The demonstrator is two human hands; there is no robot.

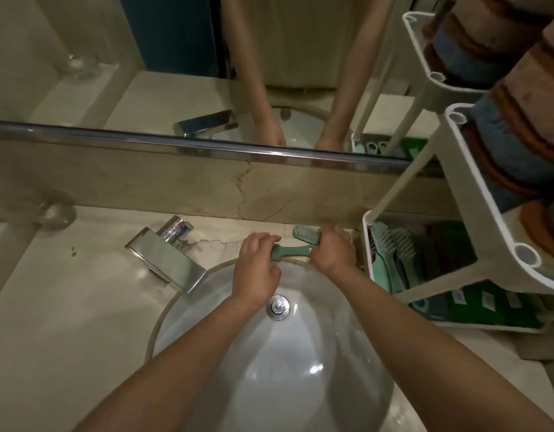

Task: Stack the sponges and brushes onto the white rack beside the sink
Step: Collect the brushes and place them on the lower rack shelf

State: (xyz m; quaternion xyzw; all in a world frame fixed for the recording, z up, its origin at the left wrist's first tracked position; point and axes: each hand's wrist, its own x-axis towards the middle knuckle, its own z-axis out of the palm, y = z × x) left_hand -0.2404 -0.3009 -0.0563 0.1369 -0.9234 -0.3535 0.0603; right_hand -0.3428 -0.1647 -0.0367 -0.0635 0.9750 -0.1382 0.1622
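Both hands are holding one green brush at the back rim of the sink, just left of the white rack. The left hand is curling its fingers over the handle end, and the right hand is gripping the brush beside its bristled head. Whether the brush is touching the surface is unclear. In the rack's lower tray, more green brushes are lying beside green sponges. Rolled towels are filling the tray above. A chrome faucet is sitting left of the hands
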